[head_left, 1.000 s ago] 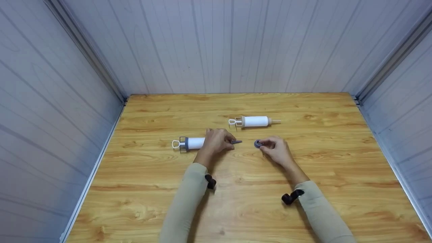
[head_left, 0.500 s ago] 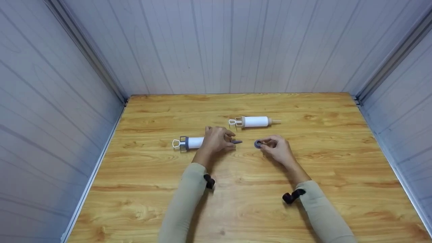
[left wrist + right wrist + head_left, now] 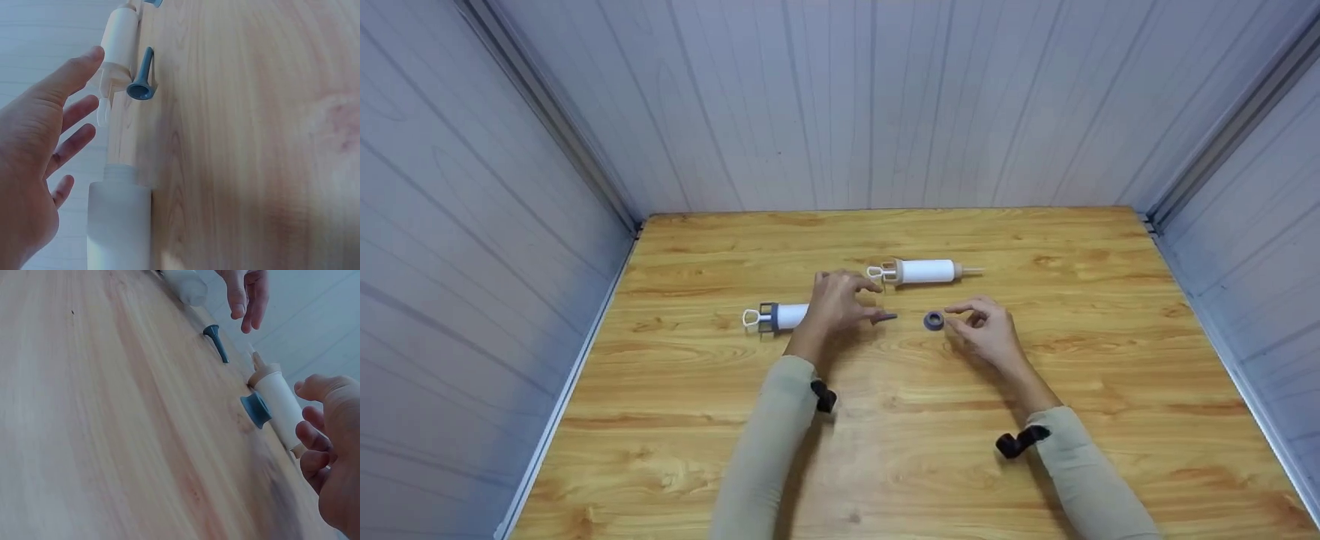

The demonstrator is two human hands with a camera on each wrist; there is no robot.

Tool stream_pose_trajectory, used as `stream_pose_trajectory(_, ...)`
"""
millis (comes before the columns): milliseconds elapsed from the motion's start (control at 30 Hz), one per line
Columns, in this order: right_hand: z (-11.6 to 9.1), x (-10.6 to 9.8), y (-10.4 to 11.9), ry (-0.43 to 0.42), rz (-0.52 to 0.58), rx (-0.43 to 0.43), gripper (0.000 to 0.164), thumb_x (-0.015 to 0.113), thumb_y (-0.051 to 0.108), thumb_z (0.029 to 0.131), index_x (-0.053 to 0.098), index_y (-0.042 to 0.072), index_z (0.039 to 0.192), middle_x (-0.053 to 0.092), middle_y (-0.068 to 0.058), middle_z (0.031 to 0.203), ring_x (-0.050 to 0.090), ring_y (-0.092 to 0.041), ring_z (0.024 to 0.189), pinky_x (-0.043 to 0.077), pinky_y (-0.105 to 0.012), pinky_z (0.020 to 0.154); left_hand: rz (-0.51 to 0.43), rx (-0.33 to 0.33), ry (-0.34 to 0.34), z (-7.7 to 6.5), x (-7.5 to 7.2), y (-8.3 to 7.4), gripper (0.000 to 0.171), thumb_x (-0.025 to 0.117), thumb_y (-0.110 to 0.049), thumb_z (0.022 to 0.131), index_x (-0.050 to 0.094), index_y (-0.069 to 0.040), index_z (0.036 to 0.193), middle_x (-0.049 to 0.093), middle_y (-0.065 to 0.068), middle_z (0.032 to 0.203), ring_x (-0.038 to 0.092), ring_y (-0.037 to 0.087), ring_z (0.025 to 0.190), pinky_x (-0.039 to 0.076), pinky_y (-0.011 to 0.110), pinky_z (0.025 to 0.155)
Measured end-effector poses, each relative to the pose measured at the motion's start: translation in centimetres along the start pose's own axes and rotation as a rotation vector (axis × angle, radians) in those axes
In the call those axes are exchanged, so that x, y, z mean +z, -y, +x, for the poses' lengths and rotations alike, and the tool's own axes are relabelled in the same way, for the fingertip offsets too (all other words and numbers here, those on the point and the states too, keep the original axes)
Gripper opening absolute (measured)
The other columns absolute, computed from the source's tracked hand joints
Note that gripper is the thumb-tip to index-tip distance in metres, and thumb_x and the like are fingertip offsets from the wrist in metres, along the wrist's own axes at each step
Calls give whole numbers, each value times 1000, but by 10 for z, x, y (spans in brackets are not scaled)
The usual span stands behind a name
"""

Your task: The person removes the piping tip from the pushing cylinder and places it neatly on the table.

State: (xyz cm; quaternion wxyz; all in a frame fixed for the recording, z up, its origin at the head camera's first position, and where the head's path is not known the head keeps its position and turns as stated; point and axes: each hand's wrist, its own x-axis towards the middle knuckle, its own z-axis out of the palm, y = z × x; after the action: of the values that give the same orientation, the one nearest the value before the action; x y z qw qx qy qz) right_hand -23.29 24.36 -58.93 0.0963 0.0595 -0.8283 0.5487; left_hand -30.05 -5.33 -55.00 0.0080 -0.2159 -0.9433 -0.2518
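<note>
Grey collar (image 3: pixel 934 321) and grey nozzle (image 3: pixel 217 343) lie on the table (image 3: pixel 915 450), well in from its far edge, between left hand (image 3: pixel 836 303) and right hand (image 3: pixel 988 333), both holding nothing, fingers parted.

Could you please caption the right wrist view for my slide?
Right hand beside a bluish ring, slender nozzle lying beyond.

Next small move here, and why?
Probably reach the left hand to the tan-ended syringe: neither it nor the right hand holds anything, and the gray-blue nozzle, gray-blue ring and gray-collared barrel lie apart, while the tan-ended one has its tip fitted.
</note>
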Motion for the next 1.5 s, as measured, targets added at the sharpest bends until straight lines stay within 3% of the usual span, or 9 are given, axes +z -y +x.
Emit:
stream_pose_trajectory(267,-5,-13,10,-49,-7,-60,15,85,-5,95,88,3,108,74,-20,104,61,0,77,52,-17,73,20,-14,9,8,1,-3,39,94,-38,93,86,-23,128,80,7,143,70,34,140,41,61,121)
stream_pose_trajectory(433,-7,-21,16,-79,11,-76,17,85,-3,95,87,2,112,75,-19,110,64,3,83,52,-13,64,20,-21,48,12,2,-7,54,92,-41,95,78,-24,143,71,8,158,60,35,152,41,60,122)
stream_pose_trajectory(567,-9,-26,18,-104,22,-94,22,87,-3,94,85,2,115,75,-16,115,70,2,91,52,-12,60,13,9,88,16,4,-10,68,91,-42,96,67,-25,157,61,8,167,52,35,160,39,61,124)
stream_pose_trajectory(767,-12,-31,20,-116,75,-133,31,87,-7,91,82,-3,122,75,-22,124,73,0,107,58,-13,68,8,29,112,23,9,-15,80,88,-44,98,53,-30,168,49,6,178,44,37,166,33,69,132)
stream_pose_trajectory(1067,-14,-35,18,-90,67,-183,45,86,-8,91,76,-7,134,71,-29,144,63,7,130,59,-14,89,18,26,153,38,16,-24,76,81,-41,105,47,-28,172,37,5,185,34,36,173,24,80,135)
stream_pose_trajectory(1500,-17,-40,18,-94,63,-219,52,86,-10,89,74,-5,139,68,-29,151,61,7,136,56,-14,98,37,15,207,52,26,-36,77,76,-41,108,42,-28,175,34,3,187,31,33,175,25,77,137)
